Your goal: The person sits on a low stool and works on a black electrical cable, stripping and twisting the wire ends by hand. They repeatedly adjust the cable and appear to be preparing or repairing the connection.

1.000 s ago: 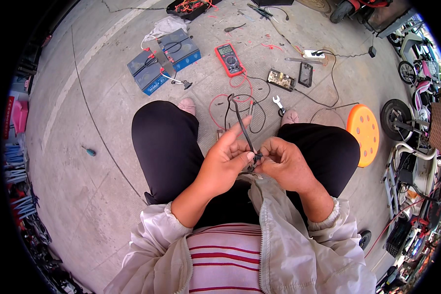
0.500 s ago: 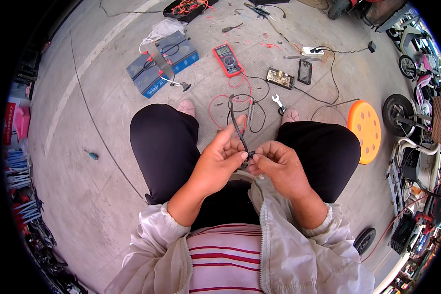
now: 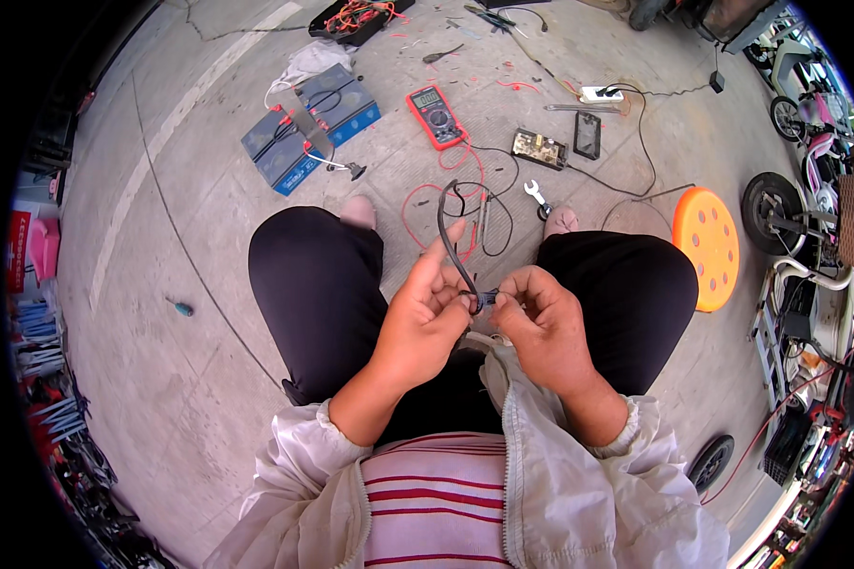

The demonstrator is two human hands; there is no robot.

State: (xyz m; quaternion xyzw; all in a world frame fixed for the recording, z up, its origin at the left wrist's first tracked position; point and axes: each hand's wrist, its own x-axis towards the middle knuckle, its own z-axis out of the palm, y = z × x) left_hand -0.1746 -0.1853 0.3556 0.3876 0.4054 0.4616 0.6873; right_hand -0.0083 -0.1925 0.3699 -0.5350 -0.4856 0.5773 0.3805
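Above my lap, my left hand (image 3: 425, 321) pinches a black cable (image 3: 444, 228) between thumb and fingers, its index finger pointing up along it. The cable arcs up past that finger and bends over at the top. At its lower end is a small dark connector (image 3: 487, 298), showing in the gap between my hands. My right hand (image 3: 548, 327) has thumb and index finger closed on the connector's right side. Fingers hide part of the connector. On the ground beyond lie a red multimeter (image 3: 437, 118), its red and black test leads (image 3: 485, 204) and an open-end wrench (image 3: 538, 195).
Blue batteries (image 3: 285, 152) stand at the far left. An opened charger (image 3: 539, 148), its black cover (image 3: 587, 136) and a white power strip (image 3: 602, 95) lie far right. An orange stool (image 3: 706, 248) is beside my right knee. A screwdriver (image 3: 182, 308) lies left.
My hands have drawn slightly apart, and more of the dark connector shows between them. The cable's arc has shifted a little to the left and bows more. The whole view has moved slightly.
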